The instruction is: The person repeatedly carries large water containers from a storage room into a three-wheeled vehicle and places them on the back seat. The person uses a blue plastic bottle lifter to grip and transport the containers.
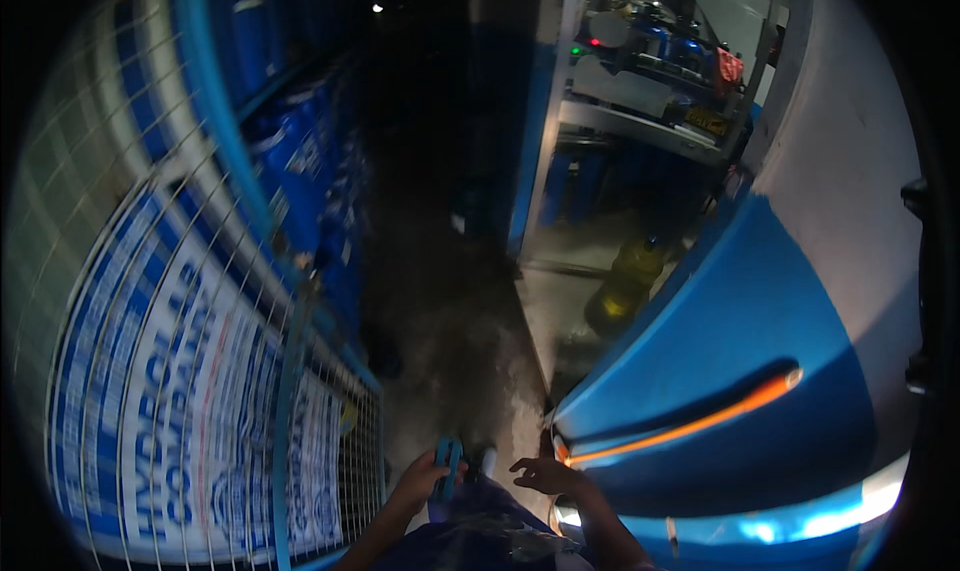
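Near, at centre, we note our left hand [418, 481] gripping a teal block [448, 467], judged light and stiff, best held by its long sides, while our right hand [552, 476] hovers empty, fingers loosely parted.

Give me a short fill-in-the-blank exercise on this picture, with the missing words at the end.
1. Of the left hand and the right hand, only the ____ one holds the small teal-blue object.
2. The long, thin bar seen across the blue surface at the right is coloured ____.
3. Behind the wire mesh, the banner carries large lettering in the colour ____.

Missing words: left; orange; blue.
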`<state>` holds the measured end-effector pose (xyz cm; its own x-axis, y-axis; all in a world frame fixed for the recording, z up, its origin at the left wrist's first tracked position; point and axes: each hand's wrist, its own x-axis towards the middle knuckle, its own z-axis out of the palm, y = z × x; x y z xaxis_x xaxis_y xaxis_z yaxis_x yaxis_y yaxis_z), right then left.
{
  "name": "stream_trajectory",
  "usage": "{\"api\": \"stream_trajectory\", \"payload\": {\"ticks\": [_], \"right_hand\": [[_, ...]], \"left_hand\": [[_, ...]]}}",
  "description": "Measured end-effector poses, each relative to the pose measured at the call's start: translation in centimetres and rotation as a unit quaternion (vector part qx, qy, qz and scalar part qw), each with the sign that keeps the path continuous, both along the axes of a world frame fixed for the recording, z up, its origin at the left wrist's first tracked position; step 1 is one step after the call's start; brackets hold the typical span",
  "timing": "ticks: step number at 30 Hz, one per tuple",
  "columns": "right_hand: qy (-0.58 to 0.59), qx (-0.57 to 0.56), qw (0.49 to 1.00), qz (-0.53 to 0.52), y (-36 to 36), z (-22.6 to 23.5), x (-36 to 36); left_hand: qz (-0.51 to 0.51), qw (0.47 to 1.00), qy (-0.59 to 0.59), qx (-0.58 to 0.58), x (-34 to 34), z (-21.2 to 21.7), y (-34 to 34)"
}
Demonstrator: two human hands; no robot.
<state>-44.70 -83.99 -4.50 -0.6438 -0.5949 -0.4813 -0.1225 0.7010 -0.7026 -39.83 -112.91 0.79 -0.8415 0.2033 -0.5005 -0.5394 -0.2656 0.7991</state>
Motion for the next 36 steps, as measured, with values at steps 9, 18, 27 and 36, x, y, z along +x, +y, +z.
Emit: {"api": "stream_trajectory", "payload": {"ticks": [9,18,27,36], "right_hand": [[0.02,-0.167,0.985,0.034,-5.8,8.2,-24.0],[-0.015,-0.182,0.975,-0.128,-0.4,3.1,-44.0],[-0.033,-0.352,0.716,-0.602,12.0,0.7,-57.6],[0.096,-0.362,0.477,-0.795,29.2,-1.7,-60.0]], "left_hand": [[0.002,0.991,0.078,-0.109,-24.1,3.9,3.2],[-0.149,0.983,0.071,-0.075,-50.4,0.5,8.5],[-0.391,0.894,0.183,-0.12,-76.9,0.8,22.8],[-0.571,0.787,0.191,-0.135,-85.9,-4.5,47.9]]}}
